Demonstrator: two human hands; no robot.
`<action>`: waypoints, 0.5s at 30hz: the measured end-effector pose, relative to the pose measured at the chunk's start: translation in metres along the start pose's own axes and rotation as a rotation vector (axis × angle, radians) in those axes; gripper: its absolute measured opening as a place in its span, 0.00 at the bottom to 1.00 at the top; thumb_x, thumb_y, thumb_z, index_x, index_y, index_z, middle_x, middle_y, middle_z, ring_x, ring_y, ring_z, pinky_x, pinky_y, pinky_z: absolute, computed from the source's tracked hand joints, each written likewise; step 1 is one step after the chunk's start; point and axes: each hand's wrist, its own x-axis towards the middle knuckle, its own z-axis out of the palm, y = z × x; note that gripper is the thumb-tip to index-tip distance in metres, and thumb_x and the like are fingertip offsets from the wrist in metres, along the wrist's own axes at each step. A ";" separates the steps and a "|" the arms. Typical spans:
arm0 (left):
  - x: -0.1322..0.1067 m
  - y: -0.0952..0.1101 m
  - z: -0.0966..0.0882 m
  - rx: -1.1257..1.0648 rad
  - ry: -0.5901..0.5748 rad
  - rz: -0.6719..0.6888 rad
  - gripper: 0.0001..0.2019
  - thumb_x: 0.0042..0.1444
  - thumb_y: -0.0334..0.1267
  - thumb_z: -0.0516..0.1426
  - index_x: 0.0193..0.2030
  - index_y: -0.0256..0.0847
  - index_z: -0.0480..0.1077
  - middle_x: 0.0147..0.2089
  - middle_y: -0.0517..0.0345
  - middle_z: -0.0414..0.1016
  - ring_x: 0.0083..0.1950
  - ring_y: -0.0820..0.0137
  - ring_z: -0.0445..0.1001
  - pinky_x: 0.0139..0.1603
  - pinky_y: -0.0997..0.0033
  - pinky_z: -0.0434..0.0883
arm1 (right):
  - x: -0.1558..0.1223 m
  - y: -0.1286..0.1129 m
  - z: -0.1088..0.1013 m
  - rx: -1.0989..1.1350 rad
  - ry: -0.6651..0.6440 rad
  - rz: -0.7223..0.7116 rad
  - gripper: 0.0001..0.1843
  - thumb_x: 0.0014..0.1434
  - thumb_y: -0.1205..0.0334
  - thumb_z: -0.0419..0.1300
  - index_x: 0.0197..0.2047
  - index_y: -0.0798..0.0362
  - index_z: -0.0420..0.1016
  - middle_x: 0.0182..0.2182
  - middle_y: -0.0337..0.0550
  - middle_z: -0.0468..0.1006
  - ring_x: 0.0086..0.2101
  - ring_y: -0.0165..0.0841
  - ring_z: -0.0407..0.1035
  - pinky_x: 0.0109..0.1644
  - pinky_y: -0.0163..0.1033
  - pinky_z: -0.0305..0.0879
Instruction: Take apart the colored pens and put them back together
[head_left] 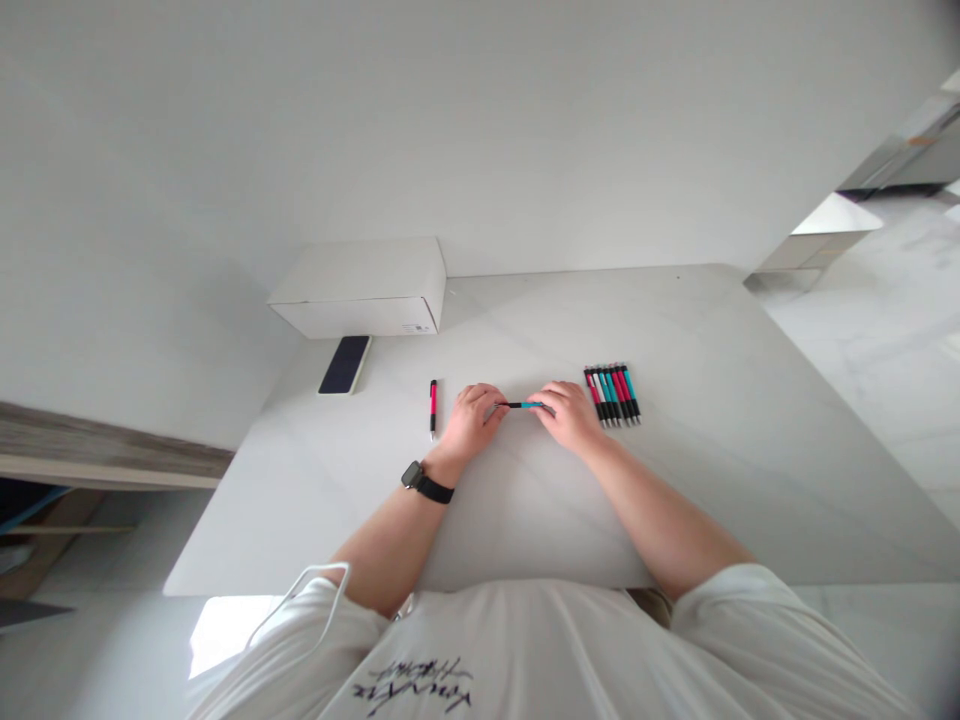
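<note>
Between my two hands a teal and black pen (525, 405) lies level, close above or on the white table. My left hand (472, 415) pinches its black end, the one with the tip. The teal end is held by the fingers of my right hand (570, 412), which cover part of it. Just left of my left hand lies a single red and black pen (433, 408), its tip towards me. A neat row of several pens (613, 395) in red, white and teal, all with black grips, sits right beside my right hand.
A white box (360, 290) stands at the back left against the wall. In front of it lies a phone (346, 365) with a dark screen. The white table (712, 420) has its rear edge along the wall. A white cable (341, 590) hangs by my left sleeve.
</note>
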 end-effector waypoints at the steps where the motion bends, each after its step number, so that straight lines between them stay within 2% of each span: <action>1: 0.000 -0.001 0.000 0.005 0.001 -0.002 0.05 0.67 0.38 0.60 0.47 0.44 0.77 0.51 0.51 0.78 0.54 0.60 0.75 0.60 0.52 0.70 | 0.000 0.000 0.001 -0.005 -0.005 0.000 0.08 0.66 0.61 0.66 0.48 0.44 0.82 0.42 0.44 0.81 0.44 0.41 0.74 0.54 0.49 0.64; 6: 0.000 -0.001 0.001 0.014 0.018 -0.011 0.05 0.64 0.37 0.63 0.46 0.46 0.78 0.51 0.52 0.79 0.53 0.59 0.75 0.59 0.52 0.71 | 0.000 -0.001 -0.001 0.013 0.012 0.008 0.09 0.66 0.61 0.66 0.49 0.42 0.82 0.43 0.45 0.80 0.47 0.44 0.73 0.56 0.52 0.66; 10: 0.000 -0.002 -0.003 0.010 0.145 -0.080 0.05 0.65 0.37 0.62 0.46 0.45 0.77 0.48 0.52 0.79 0.52 0.59 0.76 0.57 0.52 0.72 | 0.001 0.002 -0.004 0.098 0.206 0.125 0.23 0.65 0.60 0.64 0.63 0.44 0.73 0.54 0.51 0.76 0.56 0.49 0.70 0.63 0.59 0.65; 12: 0.000 -0.003 -0.006 0.002 0.221 -0.110 0.03 0.65 0.38 0.62 0.45 0.45 0.76 0.48 0.52 0.79 0.52 0.59 0.77 0.56 0.52 0.72 | 0.002 0.006 -0.003 0.214 0.273 0.215 0.25 0.65 0.57 0.65 0.64 0.45 0.70 0.54 0.52 0.76 0.54 0.48 0.71 0.63 0.60 0.67; 15: 0.000 -0.003 -0.009 -0.012 0.280 -0.111 0.03 0.65 0.38 0.62 0.44 0.46 0.76 0.48 0.52 0.79 0.52 0.60 0.77 0.56 0.51 0.73 | 0.003 0.010 0.003 0.549 0.279 0.403 0.26 0.61 0.50 0.67 0.60 0.44 0.70 0.50 0.49 0.78 0.46 0.44 0.76 0.54 0.56 0.75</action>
